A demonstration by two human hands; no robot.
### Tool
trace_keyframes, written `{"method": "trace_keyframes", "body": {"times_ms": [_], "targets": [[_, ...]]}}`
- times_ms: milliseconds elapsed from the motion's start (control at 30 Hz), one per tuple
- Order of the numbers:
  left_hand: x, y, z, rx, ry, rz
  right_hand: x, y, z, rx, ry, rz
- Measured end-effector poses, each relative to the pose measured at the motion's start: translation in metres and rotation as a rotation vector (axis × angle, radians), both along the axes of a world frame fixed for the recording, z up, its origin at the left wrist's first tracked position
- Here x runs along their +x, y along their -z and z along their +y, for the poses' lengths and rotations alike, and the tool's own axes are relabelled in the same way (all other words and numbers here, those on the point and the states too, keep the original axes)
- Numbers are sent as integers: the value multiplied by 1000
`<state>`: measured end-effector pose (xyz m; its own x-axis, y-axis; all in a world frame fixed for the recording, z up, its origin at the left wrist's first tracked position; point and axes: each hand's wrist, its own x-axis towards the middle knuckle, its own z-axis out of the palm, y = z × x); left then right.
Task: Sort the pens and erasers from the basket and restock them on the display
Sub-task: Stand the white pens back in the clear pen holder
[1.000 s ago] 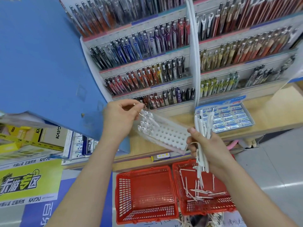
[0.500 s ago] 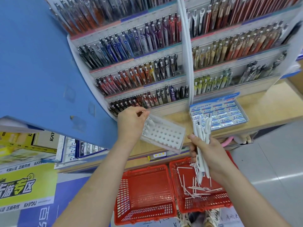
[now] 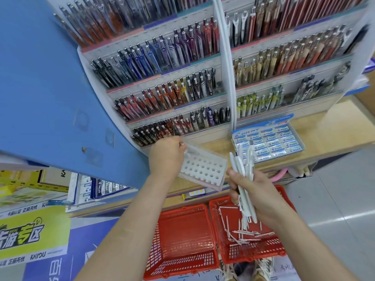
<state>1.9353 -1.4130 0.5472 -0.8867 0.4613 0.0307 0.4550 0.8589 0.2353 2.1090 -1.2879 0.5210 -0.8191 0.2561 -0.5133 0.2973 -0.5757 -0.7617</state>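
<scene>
My right hand (image 3: 256, 194) grips a bundle of white pens (image 3: 244, 171), tips up, above the right red basket (image 3: 233, 254), which holds several loose white pens. My left hand (image 3: 167, 158) pinches one white pen at the far left corner of a white tray with rows of holes (image 3: 205, 169) that lies on the wooden shelf. A blue box of packed erasers (image 3: 269, 141) sits behind my right hand. The tiered pen display (image 3: 162, 78) rises behind the shelf.
A second red basket (image 3: 182, 240), with nothing in it, stands left of the first on the floor. A big blue panel (image 3: 44, 88) overhangs the left side. The wooden shelf (image 3: 334, 126) runs right; grey floor lies beyond. Boxed stock sits lower left.
My left hand has shifted with its pen to the tray's far left corner. The tray now lies flatter on the shelf. My right hand has drawn slightly away from the tray.
</scene>
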Motion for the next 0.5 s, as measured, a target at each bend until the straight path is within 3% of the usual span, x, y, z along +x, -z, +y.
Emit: {"method": "trace_keyframes", "body": {"times_ms": [167,300,333,433,500], "targets": [[4,-5,4,-31,-32,-2,0,-10,-3,-67,-16,53],[24,-26,0,185,-33,-68,-1,-19,-4,-61,-56,84],[35,-31,0,268,-22,-180,-2,-22,-5,-53,-77,95],[67,-39,3,583,-65,-760,-5,-31,-7,-30,-147,127],[76,-43,0,774,-127,-931,-7,-37,-9,-12,-188,146]]}}
